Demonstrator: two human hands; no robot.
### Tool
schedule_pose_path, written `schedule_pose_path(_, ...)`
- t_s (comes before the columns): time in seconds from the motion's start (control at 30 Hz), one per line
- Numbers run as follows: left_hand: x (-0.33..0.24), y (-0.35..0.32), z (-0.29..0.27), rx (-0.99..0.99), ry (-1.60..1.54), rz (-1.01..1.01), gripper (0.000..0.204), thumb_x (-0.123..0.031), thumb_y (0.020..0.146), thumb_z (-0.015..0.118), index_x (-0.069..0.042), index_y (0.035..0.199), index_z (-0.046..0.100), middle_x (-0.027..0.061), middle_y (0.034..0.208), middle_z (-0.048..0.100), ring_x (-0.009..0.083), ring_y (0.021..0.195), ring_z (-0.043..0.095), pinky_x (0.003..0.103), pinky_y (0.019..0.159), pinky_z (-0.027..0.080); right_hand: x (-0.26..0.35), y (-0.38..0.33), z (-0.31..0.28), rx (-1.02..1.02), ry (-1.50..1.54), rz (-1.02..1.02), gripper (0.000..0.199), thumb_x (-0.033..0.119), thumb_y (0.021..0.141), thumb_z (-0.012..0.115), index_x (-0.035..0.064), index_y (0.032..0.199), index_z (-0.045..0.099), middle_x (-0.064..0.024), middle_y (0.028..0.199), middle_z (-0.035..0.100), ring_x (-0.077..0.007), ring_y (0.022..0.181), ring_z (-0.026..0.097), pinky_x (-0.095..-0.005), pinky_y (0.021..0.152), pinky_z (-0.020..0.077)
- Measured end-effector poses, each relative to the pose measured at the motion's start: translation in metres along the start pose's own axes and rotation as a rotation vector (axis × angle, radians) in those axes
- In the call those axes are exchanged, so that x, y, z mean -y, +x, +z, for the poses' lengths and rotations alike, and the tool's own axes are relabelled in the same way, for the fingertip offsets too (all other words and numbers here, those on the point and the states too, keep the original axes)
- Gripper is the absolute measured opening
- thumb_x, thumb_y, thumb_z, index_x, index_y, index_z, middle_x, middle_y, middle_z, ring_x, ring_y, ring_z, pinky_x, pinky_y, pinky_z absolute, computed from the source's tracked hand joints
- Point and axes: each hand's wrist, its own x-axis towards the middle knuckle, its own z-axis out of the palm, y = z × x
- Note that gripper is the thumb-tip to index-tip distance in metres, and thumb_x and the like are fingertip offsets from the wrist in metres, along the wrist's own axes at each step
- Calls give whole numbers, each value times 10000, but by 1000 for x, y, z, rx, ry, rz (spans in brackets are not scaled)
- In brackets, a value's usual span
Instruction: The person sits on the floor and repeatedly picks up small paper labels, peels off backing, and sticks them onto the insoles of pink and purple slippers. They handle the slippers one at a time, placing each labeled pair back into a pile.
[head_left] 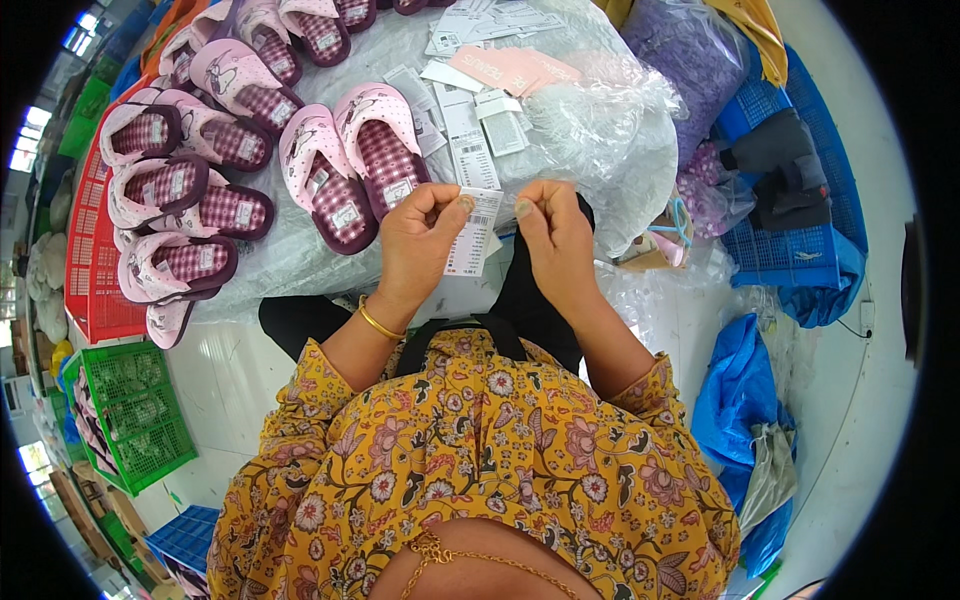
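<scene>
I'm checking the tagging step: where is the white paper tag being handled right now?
In the head view, the white paper tag hangs at centre, pinched by the left hand, with the right hand beside it, just below the nearest pink slippers.

a narrow white printed label strip [473,232] hangs between the left hand [420,245] and right hand [552,235], pinched at its top by both. more white labels [470,140] lie scattered on the worktop's middle, with pink cards [510,68] beyond them. small white stickers [345,215] sit inside the slippers. clear plastic bags [600,130] pile up at the right edge.
</scene>
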Motion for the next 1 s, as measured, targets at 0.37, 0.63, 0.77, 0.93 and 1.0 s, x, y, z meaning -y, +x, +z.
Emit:
schedule_pose_path(0.37, -12, -7, 8, 11, 208, 170, 116, -61, 901, 688, 13, 990, 698, -10, 810, 660, 30, 703, 552, 211, 624, 471, 3, -1, 7, -127, -324, -287, 154, 4, 805, 745, 55, 933, 675, -77, 775, 595, -180, 591, 578, -295, 530, 463)
schedule_pose_path(0.63, -18, -12, 9, 71, 531, 437, 116, -44, 858, 696, -9, 969, 693, 88, 850, 671, 184, 670, 607, 297, 608, 484, -6, 0, 10, -150, -375, -356, 180, -7, 803, 737, 51, 960, 670, -71, 759, 595, -160, 583, 572, -291, 532, 465)
schedule_pose_path(0.77, -22, -12, 7, 138, 601, 585, 147, -35, 820, 698, -14, 964, 684, 114, 870, 674, 292, 732, 620, 357, 645, 502, -5, -8, 9, -25, 5, 57, 184, 39, 885, 705, 27, 1060, 649, -5, 788, 616, -41, 650, 536, -224, 568, 442)
schedule_pose_path(0.93, -16, -8, -4, 282, 354, 368, 102, -79, 918, 649, -15, 996, 665, 85, 871, 672, 175, 756, 618, 306, 666, 492, -13, -5, -5, 196, 279, 216, 152, 49, 908, 687, 13, 1051, 651, 29, 792, 602, -34, 682, 518, -188, 600, 418)
schedule_pose_path(1.0, -17, -6, -3, 298, 143, 33, 106, -101, 946, 627, -10, 993, 652, 71, 860, 657, 136, 766, 598, 287, 680, 487, -15, -8, -10, 237, 287, 212, 143, 59, 907, 690, 12, 1039, 658, 25, 800, 602, -36, 685, 521, -193, 604, 422)
